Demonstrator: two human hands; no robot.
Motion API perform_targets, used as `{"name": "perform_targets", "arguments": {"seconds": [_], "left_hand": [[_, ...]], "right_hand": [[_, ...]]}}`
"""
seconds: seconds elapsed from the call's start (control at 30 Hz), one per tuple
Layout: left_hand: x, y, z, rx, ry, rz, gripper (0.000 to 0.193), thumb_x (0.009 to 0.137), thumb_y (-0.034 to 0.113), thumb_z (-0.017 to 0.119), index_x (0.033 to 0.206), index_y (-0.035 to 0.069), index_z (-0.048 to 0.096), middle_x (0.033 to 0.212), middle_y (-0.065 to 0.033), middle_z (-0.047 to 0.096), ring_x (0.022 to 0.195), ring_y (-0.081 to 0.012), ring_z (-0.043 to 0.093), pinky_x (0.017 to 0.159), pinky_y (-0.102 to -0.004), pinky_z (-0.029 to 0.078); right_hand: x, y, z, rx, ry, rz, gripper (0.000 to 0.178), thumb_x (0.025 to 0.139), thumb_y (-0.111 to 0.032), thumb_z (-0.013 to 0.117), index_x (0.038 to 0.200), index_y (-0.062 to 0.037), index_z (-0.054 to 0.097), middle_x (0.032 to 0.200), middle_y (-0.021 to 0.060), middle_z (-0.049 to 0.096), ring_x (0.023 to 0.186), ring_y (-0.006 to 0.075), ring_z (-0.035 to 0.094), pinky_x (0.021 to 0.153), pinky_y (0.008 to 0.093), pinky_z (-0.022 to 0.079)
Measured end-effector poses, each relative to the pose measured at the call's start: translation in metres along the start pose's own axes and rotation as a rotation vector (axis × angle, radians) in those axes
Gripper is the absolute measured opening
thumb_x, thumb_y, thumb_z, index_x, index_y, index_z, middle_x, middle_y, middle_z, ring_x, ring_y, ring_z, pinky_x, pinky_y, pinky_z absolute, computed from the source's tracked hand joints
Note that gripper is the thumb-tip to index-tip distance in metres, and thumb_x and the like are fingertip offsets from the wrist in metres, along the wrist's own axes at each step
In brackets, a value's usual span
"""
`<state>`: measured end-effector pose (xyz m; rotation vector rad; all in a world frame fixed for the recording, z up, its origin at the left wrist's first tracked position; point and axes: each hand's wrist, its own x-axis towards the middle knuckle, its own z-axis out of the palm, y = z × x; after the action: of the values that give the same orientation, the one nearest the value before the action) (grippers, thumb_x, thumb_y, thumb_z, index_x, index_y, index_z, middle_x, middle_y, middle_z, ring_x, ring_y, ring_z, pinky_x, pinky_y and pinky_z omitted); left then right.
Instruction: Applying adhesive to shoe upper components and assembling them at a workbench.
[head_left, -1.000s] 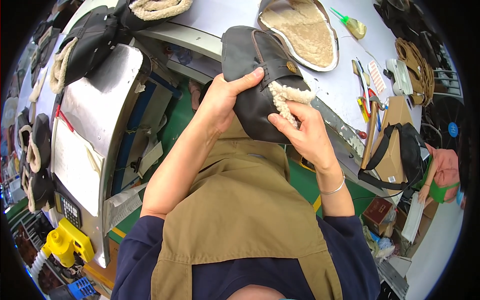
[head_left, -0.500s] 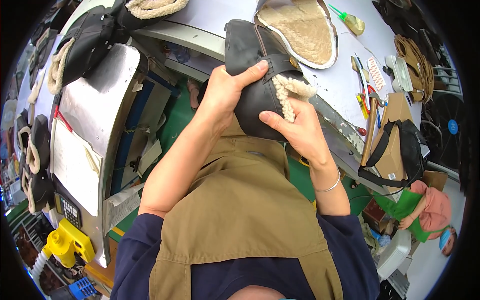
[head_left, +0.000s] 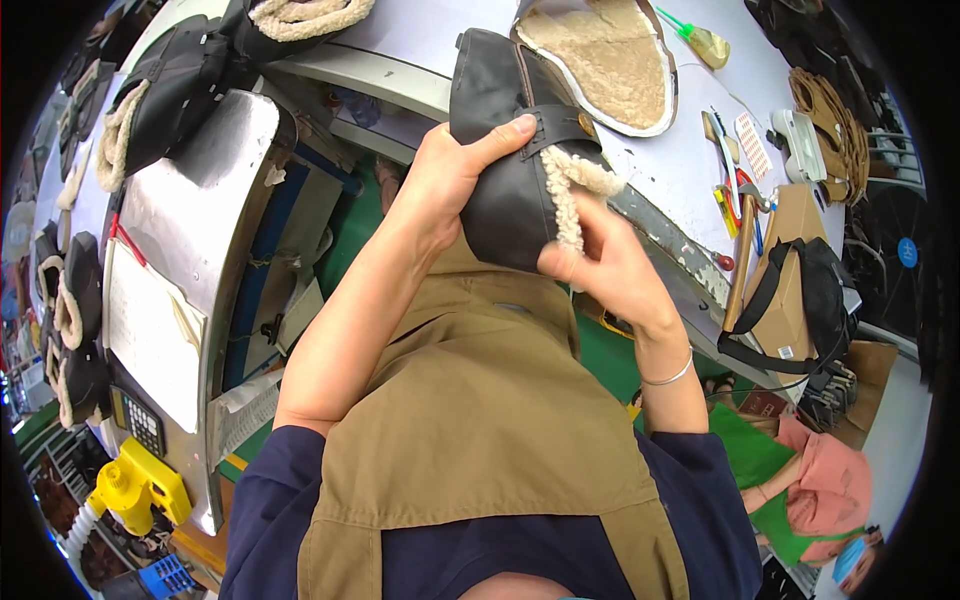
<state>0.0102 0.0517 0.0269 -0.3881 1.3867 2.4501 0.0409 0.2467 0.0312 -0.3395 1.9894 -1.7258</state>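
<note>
A black leather shoe upper [head_left: 500,215] with a cream fleece lining [head_left: 562,190], a strap and a brass-coloured buckle is held up at the table's near edge. My left hand [head_left: 450,180] grips its left side, the thumb lying along the leather by the strap and the fingers hidden behind. At the fleece-edged opening is my right hand [head_left: 610,255], slightly blurred. Its fingers go in by the fleece and the thumb lies at the leather's lower right edge. Just beyond, a fleece-covered sole piece [head_left: 600,65] with a white rim lies on the white table.
To the right lie a green-tipped bottle [head_left: 705,45], a hammer [head_left: 742,260], pliers and a black bag [head_left: 790,305]. On the left are more black fleece-lined uppers [head_left: 170,110], a metal stand [head_left: 215,150], a notebook [head_left: 150,330] and a yellow blower [head_left: 135,485]. Another person [head_left: 810,480] is at lower right.
My right thumb has slid down and right off the leather face toward its edge, and that wrist has turned. The upper has shifted slightly up and left. The other person has moved closer.
</note>
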Motion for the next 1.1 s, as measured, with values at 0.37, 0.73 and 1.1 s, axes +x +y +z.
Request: {"name": "perform_targets", "arguments": {"seconds": [0.37,0.73,1.1], "left_hand": [[-0.004,-0.014,-0.013,0.041,0.176,0.075,0.028,0.084,0.017,0.076,0.102,-0.003,0.067,0.095,-0.0096,0.071,0.076,-0.0134,0.066,0.070,-0.0277,0.054],[0.019,0.002,-0.026,0.025,0.189,0.029,0.028,0.089,0.023,0.071,0.097,-0.003,0.067,0.089,-0.0094,0.070,0.074,-0.0149,0.066,0.069,-0.0288,0.053],[0.001,0.006,-0.051,-0.061,-0.160,0.066,0.057,0.098,0.056,0.046,0.113,0.004,0.062,0.107,-0.0041,0.069,0.096,-0.0126,0.063,0.086,-0.0323,0.049]], "right_hand": [[0.017,0.008,0.030,-0.292,0.272,-0.192,0.022,0.094,-0.018,0.064,0.087,0.0013,0.056,0.073,-0.0014,0.049,0.068,0.0072,0.040,0.059,0.0252,0.036],[0.019,0.023,0.031,-0.535,0.250,-0.355,0.021,0.089,-0.016,0.067,0.082,0.0025,0.060,0.067,0.0169,0.056,0.058,0.0310,0.051,0.056,0.0377,0.041],[0.034,0.012,0.025,-0.314,0.327,-0.197,0.032,0.097,-0.024,0.060,0.079,0.0023,0.055,0.062,0.0103,0.046,0.059,0.0172,0.039,0.055,0.0335,0.038]]}}
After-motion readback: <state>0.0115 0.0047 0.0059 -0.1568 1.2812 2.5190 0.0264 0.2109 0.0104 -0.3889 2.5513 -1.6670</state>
